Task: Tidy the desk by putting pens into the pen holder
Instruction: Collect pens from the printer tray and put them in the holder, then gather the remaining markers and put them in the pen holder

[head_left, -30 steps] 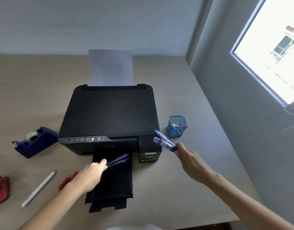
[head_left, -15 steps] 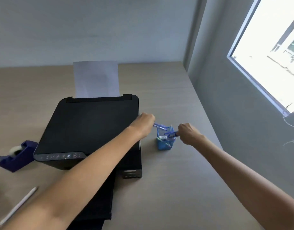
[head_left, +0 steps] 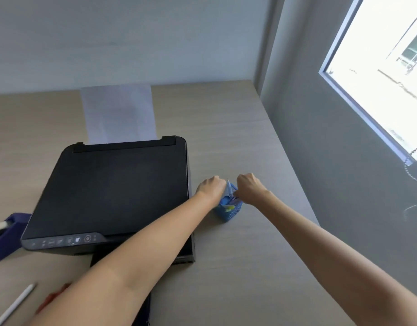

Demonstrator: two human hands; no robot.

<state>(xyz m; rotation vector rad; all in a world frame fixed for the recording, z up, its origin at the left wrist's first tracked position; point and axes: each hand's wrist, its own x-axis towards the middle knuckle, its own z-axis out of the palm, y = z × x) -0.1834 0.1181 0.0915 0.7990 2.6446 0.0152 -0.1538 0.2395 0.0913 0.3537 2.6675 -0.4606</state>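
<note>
A small blue mesh pen holder (head_left: 228,212) stands on the desk just right of the printer, with blue pens and something yellow inside. My left hand (head_left: 211,188) and my right hand (head_left: 250,188) hover close together over its rim, fingers curled. A blue pen (head_left: 229,187) stands upright between them, its lower end in the holder, with my left fingers against it. My right fingertips pinch blue pens (head_left: 234,198) at the holder's mouth. A white pen (head_left: 14,304) lies on the desk at the bottom left.
A black printer (head_left: 113,189) with paper (head_left: 119,114) in its rear feed fills the desk's middle. A blue tape dispenser (head_left: 5,234) sits at the left edge, a red object (head_left: 52,300) near my left forearm. The grey wall (head_left: 344,184) borders the desk on the right.
Both hands carried blue pens from the printer's front to the holder and have lowered them into it. The view has shifted to the right and forward.
</note>
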